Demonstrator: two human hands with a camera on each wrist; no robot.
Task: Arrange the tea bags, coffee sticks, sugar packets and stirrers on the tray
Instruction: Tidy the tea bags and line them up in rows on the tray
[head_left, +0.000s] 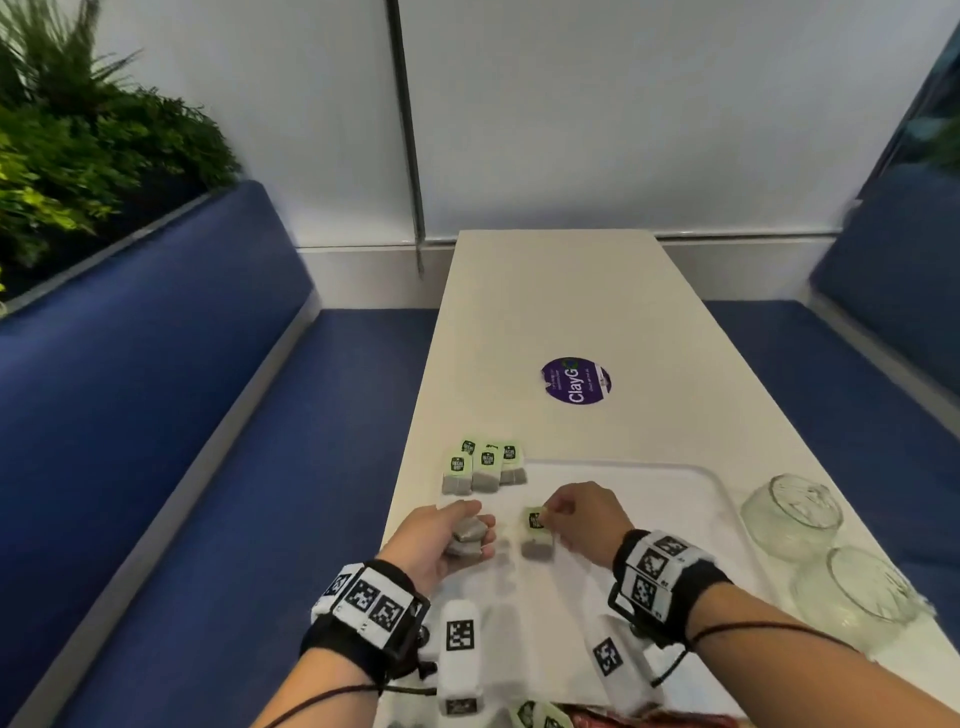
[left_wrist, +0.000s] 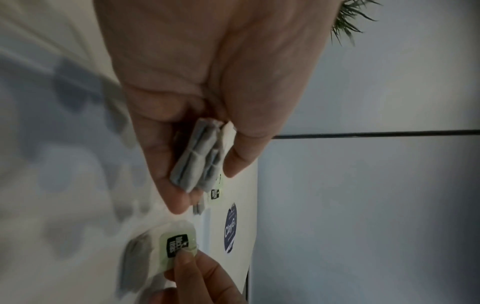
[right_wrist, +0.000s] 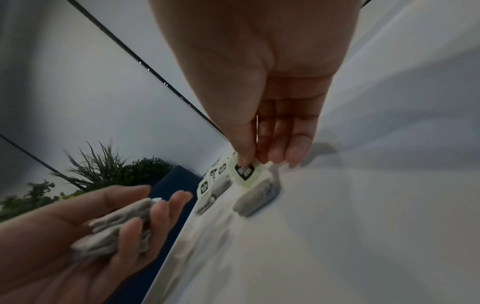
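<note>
A clear tray lies on the white table. Several tea bags with pale green tags sit in a row at its far left corner. My left hand grips a small bundle of grey tea bags, also seen in the left wrist view and in the right wrist view. My right hand pinches the green tag of one tea bag, whose grey pouch rests on the tray. In the left wrist view that tag sits under my right fingertips.
Two glass jars lie on their sides right of the tray. A purple round sticker marks the table further back. More packets lie at the near edge. Blue benches flank the table; plants stand left.
</note>
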